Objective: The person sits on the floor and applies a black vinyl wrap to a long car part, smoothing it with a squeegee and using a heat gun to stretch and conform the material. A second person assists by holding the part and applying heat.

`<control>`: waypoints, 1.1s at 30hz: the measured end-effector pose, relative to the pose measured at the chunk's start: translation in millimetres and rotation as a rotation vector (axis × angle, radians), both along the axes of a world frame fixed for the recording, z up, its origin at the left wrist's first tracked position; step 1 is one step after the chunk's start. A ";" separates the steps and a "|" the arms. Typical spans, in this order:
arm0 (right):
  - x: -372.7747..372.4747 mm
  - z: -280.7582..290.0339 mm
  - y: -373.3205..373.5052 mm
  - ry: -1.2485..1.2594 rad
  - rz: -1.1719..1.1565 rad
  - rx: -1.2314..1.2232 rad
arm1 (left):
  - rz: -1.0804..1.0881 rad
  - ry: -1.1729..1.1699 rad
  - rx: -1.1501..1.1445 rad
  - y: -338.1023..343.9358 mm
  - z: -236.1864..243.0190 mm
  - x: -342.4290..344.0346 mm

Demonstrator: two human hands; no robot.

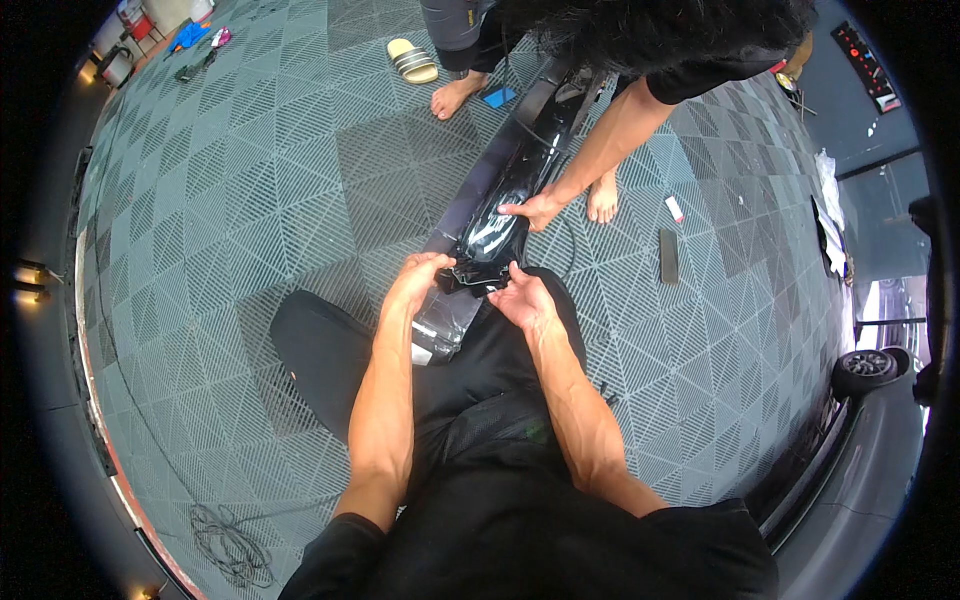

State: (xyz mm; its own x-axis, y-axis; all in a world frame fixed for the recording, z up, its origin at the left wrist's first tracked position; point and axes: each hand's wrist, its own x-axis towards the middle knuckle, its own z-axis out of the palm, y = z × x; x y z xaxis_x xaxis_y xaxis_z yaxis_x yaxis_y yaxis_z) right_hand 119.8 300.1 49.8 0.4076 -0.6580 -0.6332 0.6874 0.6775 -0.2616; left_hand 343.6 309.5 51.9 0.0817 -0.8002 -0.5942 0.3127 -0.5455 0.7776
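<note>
A long, glossy black car trim piece [495,232] runs from near my knees away toward the upper right. At its near end my left hand [418,280] pinches the left corner, thumb and fingertips together. On the right corner, my right hand [525,298] grips with its thumb on top and its fingers curled beneath. Dark crumpled material, possibly film, bunches between my hands; its exact edge is too small to tell. Beneath lies a shiny translucent sheet [448,318], partly over my leg. Another person's hand [535,210] presses on the glossy surface just beyond my hands.
The other person leans over the far end, barefoot. A striped slipper [412,62] and a blue card-like piece [499,96] lie nearby. To the right are a dark flat block [668,256] and a small white-red box [674,208]. A coiled cable [230,545] lies lower left; a grey car [850,490] stands lower right.
</note>
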 end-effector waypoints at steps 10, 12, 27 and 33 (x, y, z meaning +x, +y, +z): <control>9.1 9.9 3.2 -0.070 -0.092 -0.045 | 0.125 0.085 0.039 4.6 -12.1 -4.2; 12.2 8.4 2.8 -0.077 -0.103 -0.035 | 0.156 0.088 0.087 4.0 -17.8 -4.4; 12.7 -12.4 -1.0 -0.248 -0.052 -0.136 | 0.127 0.623 -0.147 8.3 8.5 0.5; 16.5 -0.6 -4.9 -0.220 0.032 -0.143 | 0.148 0.556 -0.188 7.1 -9.9 4.6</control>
